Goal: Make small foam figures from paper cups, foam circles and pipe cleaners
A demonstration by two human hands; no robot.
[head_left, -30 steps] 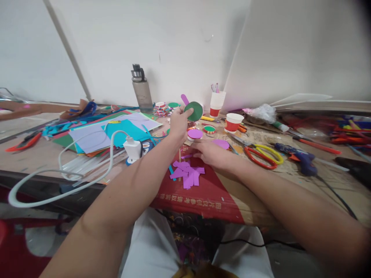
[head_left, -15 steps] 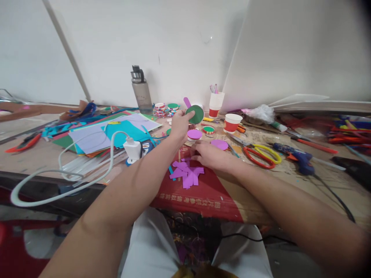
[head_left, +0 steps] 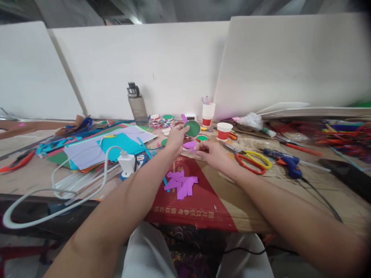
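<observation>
My left hand (head_left: pixel 176 137) is closed on a round piece with a green disc face (head_left: pixel 192 129), thumb pressed on its edge. A purple strip (head_left: pixel 184 118) shows just behind it. My right hand (head_left: pixel 211 152) is low over the table, fingertips drawn together beside a purple-topped round piece (head_left: pixel 189 145). Whether those fingers grip anything is hidden. Nearer to me, a pile of purple paper strips (head_left: pixel 181 184) lies on the red printed cardboard (head_left: pixel 203 208). Past the hands is a small green-topped round piece (head_left: pixel 202 138).
To the right are scissors (head_left: pixel 253 160), a glue gun (head_left: pixel 285 160) and a black phone-like slab (head_left: pixel 344 177). A paper cup (head_left: pixel 224 131) and stacked cups with pens (head_left: pixel 208 114) stand behind. Leftward are coloured sheets (head_left: pixel 87 150), a white plug with cable (head_left: pixel 126 162) and a bottle (head_left: pixel 138 106).
The view has tilted up. My right hand has moved forward and right, away from the purple strips. The loose purple disc beside it no longer shows. My left hand still holds the green-faced piece.
</observation>
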